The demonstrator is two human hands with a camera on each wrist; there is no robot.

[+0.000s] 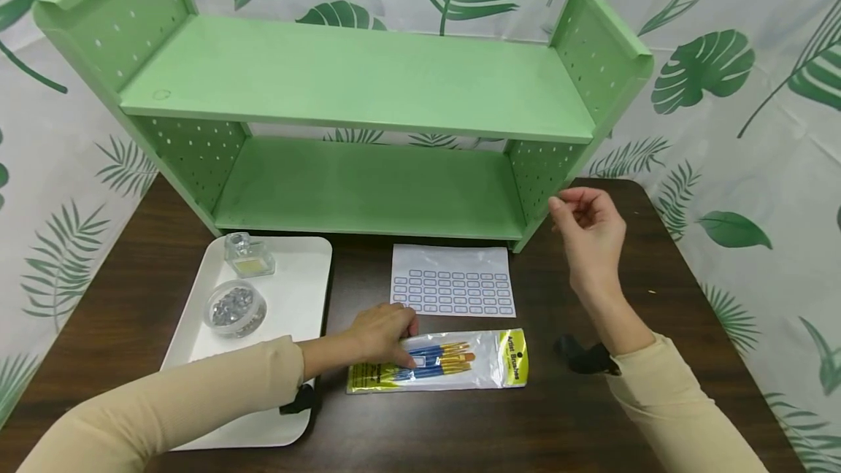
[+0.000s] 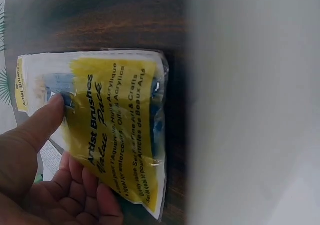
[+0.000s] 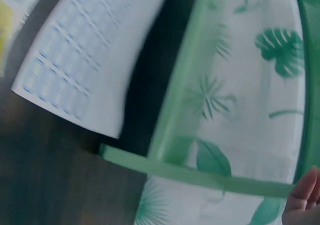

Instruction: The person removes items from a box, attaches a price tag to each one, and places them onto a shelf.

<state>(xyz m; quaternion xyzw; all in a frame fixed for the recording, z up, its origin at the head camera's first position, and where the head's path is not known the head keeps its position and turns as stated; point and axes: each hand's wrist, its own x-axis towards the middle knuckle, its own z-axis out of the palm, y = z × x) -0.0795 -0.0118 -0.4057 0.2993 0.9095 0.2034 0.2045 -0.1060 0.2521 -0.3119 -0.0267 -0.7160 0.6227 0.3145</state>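
Note:
A clear pack of artist brushes (image 1: 489, 360) with yellow ends and blue-handled brushes inside lies flat on the table. My left hand (image 1: 377, 334) holds it, thumb pressing on its face over a small white, blue-bordered label (image 1: 418, 361) and fingers curled at its far edge (image 2: 75, 177). Just beyond the pack is a white sheet of blue-bordered labels (image 1: 453, 279), its upper part blank. Raised by the right side of the green shelf (image 1: 368, 181), my right hand (image 1: 594, 239) has loosely curled fingers and thumb close to the index finger. Nothing shows between them.
On the left stands a white tray (image 1: 298, 298) with a glass bottle (image 1: 250, 255) and a round clear container (image 1: 234, 309) of silvery bits. The two-tier shelf stretches across the back of the dark wooden table (image 1: 512, 429). A leaf-patterned cloth (image 1: 709, 152) hangs behind.

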